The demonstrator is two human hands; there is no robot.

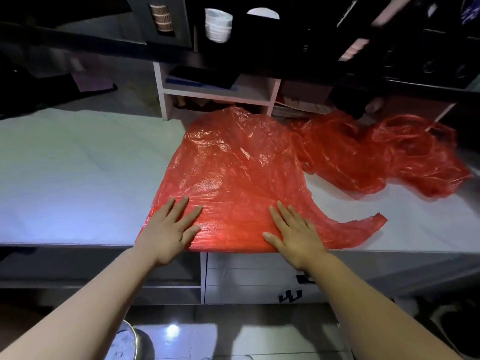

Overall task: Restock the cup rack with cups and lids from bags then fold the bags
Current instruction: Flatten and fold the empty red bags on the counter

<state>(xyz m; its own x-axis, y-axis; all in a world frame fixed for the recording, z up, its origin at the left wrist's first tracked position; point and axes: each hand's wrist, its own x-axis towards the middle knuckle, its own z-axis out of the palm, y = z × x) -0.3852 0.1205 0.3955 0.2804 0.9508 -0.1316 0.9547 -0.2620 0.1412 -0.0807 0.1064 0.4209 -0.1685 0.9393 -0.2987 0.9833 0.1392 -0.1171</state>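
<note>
I'm pressing the bag (233,165) flat.
Left hand (170,229), fingers straight and spread, on it; right hand (296,237) likewise. Bag runs ahead of my fingertips across the counter (65,165); second bag (376,157) crumpled beyond the right fingers.

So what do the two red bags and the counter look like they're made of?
Flat bag and crumpled bag: thin red plastic film, translucent and glossy, judging by fine wrinkles and bright glints. Counter: smooth, pale, faintly shiny, perhaps laminate or stone; the look leaves it open.
</note>
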